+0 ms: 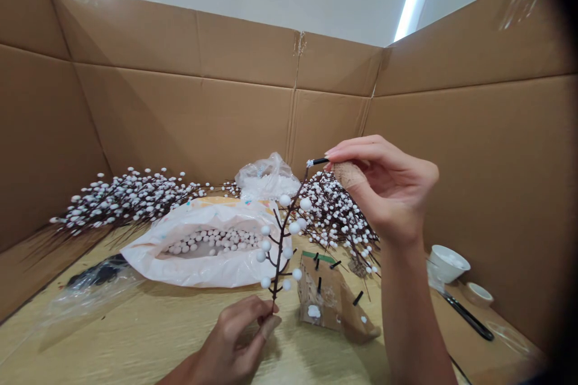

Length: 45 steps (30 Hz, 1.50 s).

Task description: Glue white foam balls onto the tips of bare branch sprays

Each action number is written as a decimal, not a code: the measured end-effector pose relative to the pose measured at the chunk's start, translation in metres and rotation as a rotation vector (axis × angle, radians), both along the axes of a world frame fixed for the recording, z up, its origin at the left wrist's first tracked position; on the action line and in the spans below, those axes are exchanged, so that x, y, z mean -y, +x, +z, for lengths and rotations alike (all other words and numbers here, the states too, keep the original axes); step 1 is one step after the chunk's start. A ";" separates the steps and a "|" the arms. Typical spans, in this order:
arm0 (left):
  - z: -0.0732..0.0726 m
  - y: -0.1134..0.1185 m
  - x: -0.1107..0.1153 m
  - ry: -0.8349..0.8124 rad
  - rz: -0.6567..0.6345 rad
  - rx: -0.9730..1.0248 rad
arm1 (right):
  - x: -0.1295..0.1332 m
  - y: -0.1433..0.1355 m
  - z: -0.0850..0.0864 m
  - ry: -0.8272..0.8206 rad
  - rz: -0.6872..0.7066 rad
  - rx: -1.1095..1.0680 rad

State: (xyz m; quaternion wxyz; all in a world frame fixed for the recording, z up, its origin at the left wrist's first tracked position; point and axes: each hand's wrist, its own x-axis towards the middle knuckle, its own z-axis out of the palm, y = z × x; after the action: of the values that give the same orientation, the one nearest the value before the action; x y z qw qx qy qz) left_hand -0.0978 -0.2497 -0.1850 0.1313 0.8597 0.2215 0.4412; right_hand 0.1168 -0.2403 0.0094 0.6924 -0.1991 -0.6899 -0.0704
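Between thumb and fingers, my left hand (pixel 244 337) pinches the lower stem of a dark branch (pixel 280 240) with white balls along its twigs. The branch stands nearly upright, leaning right at the top. Higher up on the right, my right hand (pixel 383 183) holds a thin black stick (pixel 320 160) by its end. The stick's whitish tip touches the top of the branch. Below my right hand sits a cardboard block (pixel 332 304) with several black sticks standing in it and white blobs on its side.
A white plastic bag (pixel 194 274) of white balls lies open left of centre. Bundles of berry branches (pixel 130 198) lie behind. A clear bag (pixel 266 177), a white cup (pixel 449 263), a tape roll (pixel 478 294) and a black-handled knife (pixel 469 316) are around. Cardboard walls (pixel 180 114) enclose the table.
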 end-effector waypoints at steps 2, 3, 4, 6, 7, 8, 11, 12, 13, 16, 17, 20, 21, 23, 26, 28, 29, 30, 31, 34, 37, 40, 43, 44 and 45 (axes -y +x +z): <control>0.000 0.000 0.001 -0.008 0.003 -0.004 | 0.000 0.000 0.000 -0.005 0.025 -0.003; 0.000 0.000 0.001 -0.010 0.005 -0.002 | 0.000 0.000 0.000 -0.006 0.032 -0.007; 0.000 0.000 0.001 -0.011 0.005 -0.001 | 0.000 0.000 0.000 -0.008 0.036 -0.011; 0.000 0.000 0.000 -0.006 0.006 0.002 | 0.000 0.001 0.000 -0.018 0.040 -0.015; 0.000 0.000 0.000 -0.006 0.006 0.004 | -0.001 0.001 -0.001 -0.025 0.042 -0.015; 0.000 0.000 0.000 -0.007 0.007 0.003 | -0.001 0.001 -0.001 -0.030 0.045 -0.014; -0.001 0.000 0.000 -0.008 0.009 0.003 | -0.001 0.002 0.000 -0.041 0.052 -0.008; -0.002 -0.001 0.000 -0.008 0.008 0.005 | -0.001 0.002 0.000 -0.042 0.052 -0.007; -0.002 -0.001 0.000 -0.007 0.006 0.004 | 0.000 0.002 0.000 -0.043 0.052 -0.006; -0.003 -0.002 0.000 -0.015 0.008 0.001 | 0.001 0.002 0.000 -0.053 0.047 -0.005; -0.003 -0.002 0.000 -0.023 0.008 -0.007 | 0.001 0.001 0.001 -0.059 0.045 -0.006; -0.004 -0.001 0.000 -0.037 0.011 -0.023 | 0.002 0.001 0.001 -0.076 0.037 -0.010; -0.004 -0.001 0.000 -0.038 0.012 -0.026 | 0.003 0.001 0.001 -0.077 0.036 -0.011; -0.003 -0.001 -0.001 -0.037 0.015 -0.024 | 0.003 0.001 0.001 -0.079 0.035 -0.009; -0.003 -0.001 0.000 -0.044 0.011 -0.021 | 0.004 0.001 0.001 -0.090 0.029 -0.003; -0.003 -0.002 0.000 -0.046 0.012 -0.017 | 0.004 0.001 0.001 -0.102 0.021 -0.004; -0.003 -0.002 0.000 -0.045 0.012 -0.016 | 0.004 0.001 0.001 -0.106 0.020 -0.006; -0.003 -0.002 0.000 -0.046 0.013 -0.018 | 0.004 0.001 0.001 -0.109 0.023 -0.008; -0.003 -0.002 0.000 -0.048 0.013 -0.021 | 0.004 0.002 0.001 -0.112 0.030 -0.011; -0.004 -0.002 0.000 -0.067 0.012 -0.023 | 0.003 0.002 0.000 -0.116 0.074 -0.016; -0.004 -0.002 0.000 -0.090 0.002 -0.024 | 0.003 0.003 0.000 -0.111 0.104 -0.022; -0.005 -0.003 0.000 -0.103 0.005 -0.052 | 0.003 0.003 0.000 -0.104 0.115 -0.027; -0.005 -0.003 0.000 -0.104 0.026 -0.067 | 0.003 0.003 0.000 -0.102 0.133 -0.034; -0.006 -0.003 0.000 -0.105 0.032 -0.064 | 0.003 0.003 0.000 -0.103 0.137 -0.037; -0.006 -0.003 0.000 -0.104 0.035 -0.059 | 0.003 0.003 0.000 -0.103 0.141 -0.041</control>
State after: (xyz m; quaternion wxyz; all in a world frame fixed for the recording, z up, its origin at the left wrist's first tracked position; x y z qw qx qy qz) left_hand -0.1007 -0.2497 -0.1907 0.1616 0.8603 0.2630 0.4056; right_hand 0.1200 -0.2430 0.0091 0.6985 -0.1867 -0.6906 0.0183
